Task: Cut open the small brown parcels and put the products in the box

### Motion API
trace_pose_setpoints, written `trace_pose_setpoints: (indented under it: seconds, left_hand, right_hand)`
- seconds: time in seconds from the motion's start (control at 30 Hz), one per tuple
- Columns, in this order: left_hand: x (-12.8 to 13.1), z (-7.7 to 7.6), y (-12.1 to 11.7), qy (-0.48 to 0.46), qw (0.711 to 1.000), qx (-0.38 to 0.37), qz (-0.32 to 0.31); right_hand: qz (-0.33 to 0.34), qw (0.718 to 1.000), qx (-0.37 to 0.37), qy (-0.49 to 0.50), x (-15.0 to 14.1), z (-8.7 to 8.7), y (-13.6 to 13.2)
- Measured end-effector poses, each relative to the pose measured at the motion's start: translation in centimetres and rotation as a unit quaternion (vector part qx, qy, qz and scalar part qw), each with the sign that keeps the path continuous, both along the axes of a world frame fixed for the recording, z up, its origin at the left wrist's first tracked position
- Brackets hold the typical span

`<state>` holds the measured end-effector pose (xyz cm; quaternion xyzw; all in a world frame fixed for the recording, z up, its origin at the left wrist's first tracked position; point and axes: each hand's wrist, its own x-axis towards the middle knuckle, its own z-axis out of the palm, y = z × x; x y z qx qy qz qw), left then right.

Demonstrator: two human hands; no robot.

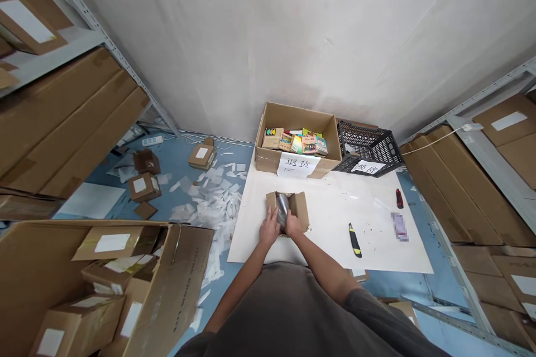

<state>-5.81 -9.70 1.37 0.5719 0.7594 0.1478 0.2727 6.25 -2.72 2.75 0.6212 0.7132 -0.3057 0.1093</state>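
A small open cardboard box (300, 206) stands near the front of the white tabletop, with its flaps folded up. Inside it lies a shiny grey package (283, 204), seemingly wrapped in plastic; what it contains cannot be made out. At the box's left side, my left hand (270, 227) has its fingers against the package's left edge. From the right, my right hand (293, 224) closes on the near end of the package. Both hands hide part of the package and the box's front edge. Right of them lies a black and yellow utility knife (354, 240).
Behind stands a large carton (268, 160) holding several small colourful boxes, beside a black plastic crate (368, 148). A red utility knife (399, 198) lies at the table's right. Paper scraps (221, 201) litter the floor left. A big carton of parcels (184, 268) stands front left; shelves flank both sides.
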Motion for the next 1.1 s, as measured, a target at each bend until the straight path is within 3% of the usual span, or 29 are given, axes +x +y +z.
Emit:
trace_pose_setpoints:
  seconds: [0.1,0.2,0.37,0.47,0.53,0.67,0.73,0.83,0.97,1.1]
  left_hand:
    - [-1.3,0.6,-0.1,0.022,1.0,-0.021,0.0]
    - [-2.8,1.4,0.2,0.051,0.998,-0.026,-0.008]
    - [-4.1,3.0,0.8,0.105,0.993,-0.005,-0.057]
    - [-3.6,3.9,1.2,0.12,0.99,-0.008,-0.072]
    - [-2.8,4.2,1.6,0.126,0.99,-0.014,-0.068]
    - [-0.3,4.7,2.3,0.117,0.991,-0.052,-0.034]
    - [1.1,4.8,2.4,0.11,0.992,-0.057,-0.019]
    - [2.6,4.6,2.4,0.103,0.994,-0.034,0.012]
    - [2.3,3.7,2.2,0.085,0.994,-0.043,0.045]
    - [1.4,2.6,2.5,0.072,0.992,-0.069,0.073]
  right_hand:
    - [-0.029,0.996,0.041,0.071,0.9,1.1,1.0]
    - [-0.101,0.973,0.07,0.194,3.4,2.4,2.3]
    - [-0.21,0.886,0.026,0.412,9.2,3.6,2.1]
    - [-0.233,0.847,-0.019,0.478,11.2,4.1,1.2]
    - [-0.221,0.851,0.003,0.476,11.6,4.6,0.9]
    - [-0.137,0.908,0.069,0.391,10.3,5.8,0.4]
    - [-0.08,0.934,0.069,0.342,9.0,6.1,-0.4]
    - [-0.037,0.947,0.057,0.315,7.5,6.0,-1.6]
    - [-0.118,0.921,0.039,0.369,8.2,5.5,-1.1]
    - [-0.2,0.84,-0.02,0.504,10.5,6.2,0.3]
